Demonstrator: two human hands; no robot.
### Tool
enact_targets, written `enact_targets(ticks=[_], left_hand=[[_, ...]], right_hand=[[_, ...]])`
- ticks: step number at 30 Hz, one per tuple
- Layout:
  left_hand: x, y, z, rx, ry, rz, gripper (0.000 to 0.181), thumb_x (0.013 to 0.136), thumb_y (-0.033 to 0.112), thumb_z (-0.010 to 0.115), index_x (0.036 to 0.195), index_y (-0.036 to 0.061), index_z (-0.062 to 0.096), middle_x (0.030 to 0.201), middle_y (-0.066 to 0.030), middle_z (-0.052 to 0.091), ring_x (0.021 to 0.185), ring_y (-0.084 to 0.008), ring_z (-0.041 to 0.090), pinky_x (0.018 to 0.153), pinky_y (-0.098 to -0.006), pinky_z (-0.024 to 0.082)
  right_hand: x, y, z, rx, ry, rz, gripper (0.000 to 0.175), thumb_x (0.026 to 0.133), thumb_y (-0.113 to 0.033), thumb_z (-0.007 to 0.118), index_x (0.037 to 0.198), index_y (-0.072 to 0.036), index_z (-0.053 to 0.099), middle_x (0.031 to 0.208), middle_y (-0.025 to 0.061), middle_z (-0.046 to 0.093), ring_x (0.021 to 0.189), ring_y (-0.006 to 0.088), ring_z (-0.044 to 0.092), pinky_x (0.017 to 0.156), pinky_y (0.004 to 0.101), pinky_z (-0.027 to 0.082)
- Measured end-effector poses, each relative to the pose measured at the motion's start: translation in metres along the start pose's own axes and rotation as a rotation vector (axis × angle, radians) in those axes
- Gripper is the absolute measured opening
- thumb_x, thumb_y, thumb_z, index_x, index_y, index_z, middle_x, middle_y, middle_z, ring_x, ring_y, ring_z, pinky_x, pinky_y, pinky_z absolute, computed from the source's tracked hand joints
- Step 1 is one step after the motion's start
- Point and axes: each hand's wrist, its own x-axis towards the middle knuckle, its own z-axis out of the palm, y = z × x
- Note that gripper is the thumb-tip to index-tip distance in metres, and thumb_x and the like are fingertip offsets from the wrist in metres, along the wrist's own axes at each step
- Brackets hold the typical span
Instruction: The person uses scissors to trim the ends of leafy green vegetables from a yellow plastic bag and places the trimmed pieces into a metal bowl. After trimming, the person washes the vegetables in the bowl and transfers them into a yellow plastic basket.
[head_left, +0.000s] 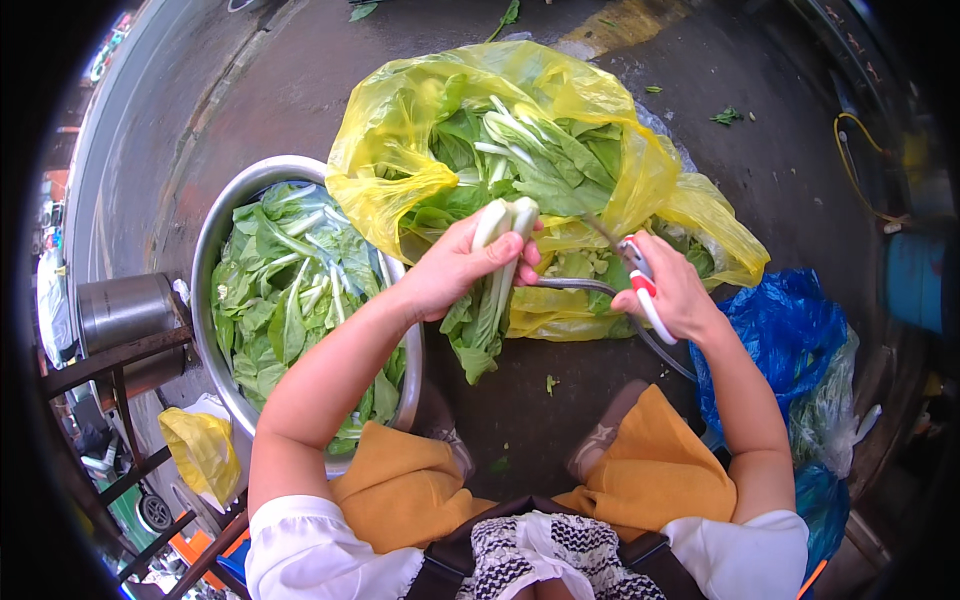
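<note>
My left hand (480, 259) grips a small bunch of leafy greens (495, 292), likely bok choy. Its pale root ends point up and its leaves hang below the hand. In my right hand (671, 289) is a pair of scissors (643, 285) with red and white handles, the blades reaching toward the greens but apart from them. Behind both hands, a yellow plastic bag (375, 150) lies open with more leafy greens (555, 157) inside. A metal basin (225, 195) to the left is full of greens (300, 300), with water visible at its back.
A grey hose (664, 360) curves across the wet ground toward blue plastic bags (787, 345) on the right. Left of the basin stand a steel pot (124, 315) and a dark metal frame (120, 367) with a small yellow bag (199, 454) beside it. Loose leaves (726, 115) lie about.
</note>
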Motion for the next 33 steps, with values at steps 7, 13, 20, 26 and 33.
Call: enact_targets(ticks=[7, 13, 20, 26, 33], left_hand=[[-0.003, -0.021, 0.017, 0.202, -0.222, -0.111, 0.031, 0.097, 0.034, 0.055, 0.106, 0.0042, 0.050, 0.088, -0.0023, 0.056, 0.075, -0.0096, 0.056, 0.070, -0.0253, 0.047], [0.016, -0.060, 0.031, 0.043, -0.329, -0.342, 0.029, 0.097, 0.033, 0.054, 0.103, 0.0042, 0.052, 0.082, -0.0009, 0.053, 0.070, -0.0097, 0.053, 0.065, -0.0254, 0.048], [0.049, -0.079, 0.048, -0.156, -0.248, -0.686, 0.029, 0.097, 0.032, 0.055, 0.102, 0.0035, 0.055, 0.079, 0.0010, 0.053, 0.066, -0.0081, 0.053, 0.059, -0.0234, 0.047], [-0.017, 0.017, 0.008, 0.656, -0.135, -0.354, 0.021, 0.095, 0.025, 0.060, 0.101, 0.0055, 0.056, 0.078, -0.0007, 0.058, 0.067, -0.0089, 0.056, 0.061, -0.0231, 0.049], [-0.114, 0.056, -0.050, 1.748, 0.409, -0.595, 0.081, 0.077, 0.039, 0.075, 0.140, 0.0062, 0.038, 0.124, -0.0227, 0.056, 0.116, -0.0356, 0.054, 0.099, -0.0422, 0.043]], right_hand=[[-0.019, -0.013, 0.010, -0.048, -0.171, -0.090, 0.078, 0.065, -0.058, 0.078, 0.108, 0.000, 0.050, 0.103, 0.0180, 0.056, 0.101, 0.0351, 0.052, 0.085, 0.0420, 0.045], [-0.035, 0.015, 0.034, -0.036, -0.250, 0.065, 0.063, 0.069, -0.057, 0.075, 0.095, -0.003, 0.055, 0.088, 0.0146, 0.065, 0.084, 0.0357, 0.064, 0.072, 0.0429, 0.050], [-0.059, 0.056, 0.044, -0.090, -0.124, 0.273, 0.043, 0.076, -0.046, 0.073, 0.070, -0.005, 0.063, 0.065, 0.0176, 0.062, 0.065, 0.0375, 0.063, 0.059, 0.0429, 0.050], [-0.028, 0.047, 0.011, 0.049, 0.177, 0.081, 0.030, 0.073, -0.028, 0.079, 0.080, -0.004, 0.061, 0.065, 0.0170, 0.060, 0.060, 0.0347, 0.061, 0.055, 0.0380, 0.047], [0.135, 0.007, 0.033, 0.006, 0.291, -0.244, 0.046, 0.078, -0.028, 0.076, 0.102, 0.001, 0.049, 0.087, 0.0175, 0.065, 0.080, 0.0324, 0.066, 0.068, 0.0428, 0.052]])
